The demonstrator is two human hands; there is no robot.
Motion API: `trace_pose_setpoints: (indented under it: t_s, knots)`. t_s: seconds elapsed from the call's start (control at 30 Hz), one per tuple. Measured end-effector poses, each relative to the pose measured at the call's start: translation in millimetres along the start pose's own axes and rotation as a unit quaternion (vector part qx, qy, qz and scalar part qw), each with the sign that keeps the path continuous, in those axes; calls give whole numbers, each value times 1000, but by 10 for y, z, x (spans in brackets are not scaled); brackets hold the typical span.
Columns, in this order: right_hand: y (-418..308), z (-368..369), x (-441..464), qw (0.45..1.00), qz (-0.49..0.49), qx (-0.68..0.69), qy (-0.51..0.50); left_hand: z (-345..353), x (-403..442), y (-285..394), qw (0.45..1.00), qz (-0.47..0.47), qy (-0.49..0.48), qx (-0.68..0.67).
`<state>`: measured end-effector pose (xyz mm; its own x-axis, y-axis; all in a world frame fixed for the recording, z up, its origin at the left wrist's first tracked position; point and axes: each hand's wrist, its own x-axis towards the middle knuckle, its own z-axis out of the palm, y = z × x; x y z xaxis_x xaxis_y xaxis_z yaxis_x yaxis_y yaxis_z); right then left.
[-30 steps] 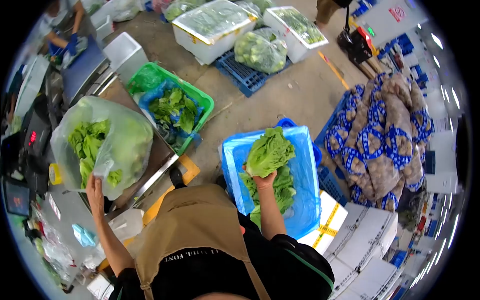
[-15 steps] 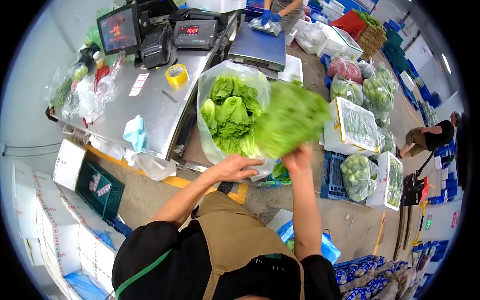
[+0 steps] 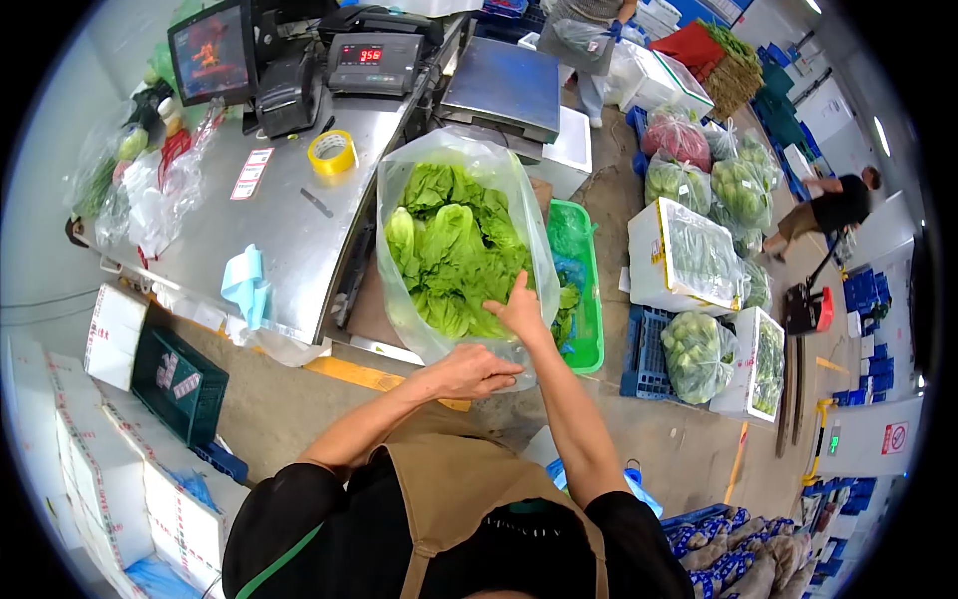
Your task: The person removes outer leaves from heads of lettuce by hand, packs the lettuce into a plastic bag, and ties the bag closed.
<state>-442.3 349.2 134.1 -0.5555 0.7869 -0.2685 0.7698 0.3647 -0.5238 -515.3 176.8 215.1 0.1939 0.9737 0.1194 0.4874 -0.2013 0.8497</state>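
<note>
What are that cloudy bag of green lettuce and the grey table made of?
The cloudy bag looks like thin, faintly glossy plastic film: its walls look translucent and creased. The flat grey table is probably smooth metal, perhaps stainless steel, given its streaky shine.

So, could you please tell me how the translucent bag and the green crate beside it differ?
The translucent bag looks soft, while the green crate looks rigid. The bag shows almost whole, while the crate is partly hidden behind it. The left hand and right hand are at the bag; neither is at the crate. Both hold leafy greens.
</note>
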Motion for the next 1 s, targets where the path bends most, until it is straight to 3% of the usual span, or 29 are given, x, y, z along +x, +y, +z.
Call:
trace_pose_setpoints:
  t_s: [0.1,0.17,0.23,0.27,0.3,0.4,0.43,0.5,0.53,0.57,0.63,0.7,0.77,0.83,0.9,0.97,1.0]
  knots:
    - [193,-111,160,991,31,125,-36,-147,115,180,996,-58,-60,13]
    - [108,-368,68,974,85,200,-63,-173,238,-11,986,-153,-45,-56]
    - [189,-310,46,977,53,200,-45,-213,362,-303,941,-306,133,-63]
    - [256,-156,64,987,12,162,13,-225,409,-460,909,-370,164,-100]
    - [301,-15,67,990,-28,118,68,-146,437,-696,914,-354,193,-46]
    - [83,-177,-95,990,31,139,-15,111,675,-735,923,-289,253,26]
    - [47,-259,-167,990,47,124,-39,153,764,-770,918,-307,248,39]
    - [84,-490,-470,982,-43,179,-40,204,954,-822,905,-343,243,67]
    - [190,-442,-627,979,-136,140,55,262,1028,-817,898,-340,256,111]
    - [208,-587,-863,958,-180,195,104,345,1066,-801,889,-336,269,153]
    - [352,-810,-1353,915,-197,287,202,526,1048,-956,870,-310,310,225]
    - [703,-846,-1805,904,-140,258,310,666,992,-1469,848,-261,363,285]
    - [1329,-642,-2212,888,-38,234,394,677,923,-1740,831,-268,341,349]
    - [2050,-83,-2746,849,159,241,443,465,823,-1929,793,-221,143,549]
    - [2730,545,-3375,800,313,163,485,315,910,-1798,862,-302,292,283]
    - [2988,998,-4061,717,475,186,475,170,884,-1480,920,-309,225,87]
    - [3053,1221,-4387,677,538,198,462,297,851,-1139,913,-305,263,61]
